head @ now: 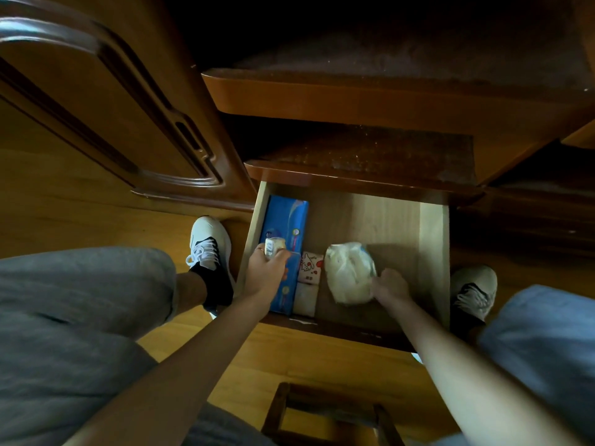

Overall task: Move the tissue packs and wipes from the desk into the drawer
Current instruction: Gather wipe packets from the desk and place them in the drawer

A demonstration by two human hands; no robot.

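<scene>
Fingers (381,278) round wipes (349,272) — over drawer (434,252)

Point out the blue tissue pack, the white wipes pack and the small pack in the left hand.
blue tissue pack (285,217): head view, top face.
white wipes pack (349,272): head view, middle of wrapper.
small pack (273,245): head view, exposed end.

A warm yellow-brown wooden floor (322,358) is seen below, lit brightly near the bottom while the upper part of the view is lost in shadow. To the left, a reddish-brown carved wooden cabinet door (106,101) with raised moulding is shown, and two rounded, glossy brown wooden shelves (370,101) with dusty dark tops are stacked at the centre. A small dark wooden stool frame (325,413) is placed on the floor at the lower edge.
</scene>
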